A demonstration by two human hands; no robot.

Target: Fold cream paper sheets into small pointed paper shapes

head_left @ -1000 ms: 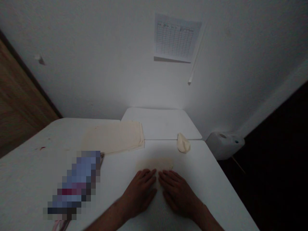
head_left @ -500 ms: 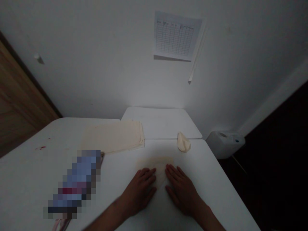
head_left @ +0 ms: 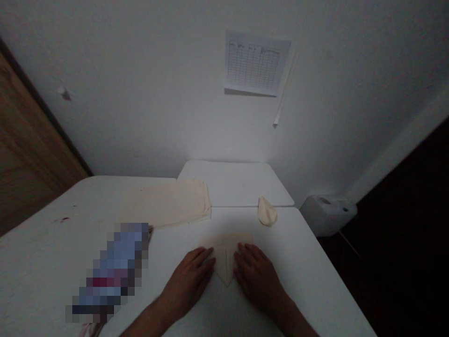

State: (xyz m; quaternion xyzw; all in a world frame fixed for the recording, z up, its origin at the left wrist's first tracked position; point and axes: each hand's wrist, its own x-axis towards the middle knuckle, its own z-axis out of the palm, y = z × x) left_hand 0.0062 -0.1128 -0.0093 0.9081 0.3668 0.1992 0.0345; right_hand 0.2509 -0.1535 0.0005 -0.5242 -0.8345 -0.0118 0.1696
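Note:
A thin cream sheet [head_left: 224, 264], cloth or paper I cannot tell, lies flat on the white table in front of me. Its near corners are folded inward to a middle seam, so a point faces me. Along its left side rests my left hand [head_left: 191, 276], open, fingers stretched out and touching the edge. My right hand [head_left: 257, 274] is open too, its fingers lying flat on the right flap. The fingers and palms cover both side edges. Beyond my right hand sits a small folded cream piece [head_left: 267, 212] shaped like a cone.
A stack of cream sheets [head_left: 168, 201] lies at the back left. Nearer is a pixelated blue item [head_left: 112, 267]. The white table [head_left: 315, 281] meets a wall with a printed chart [head_left: 256, 63]. A white plastic container [head_left: 328, 215] stands right, beyond the table edge.
My hands have moved apart, the left one leftward, uncovering the sheet's folded flaps, middle seam and near point. The whole view has shifted slightly; the other things lie as before.

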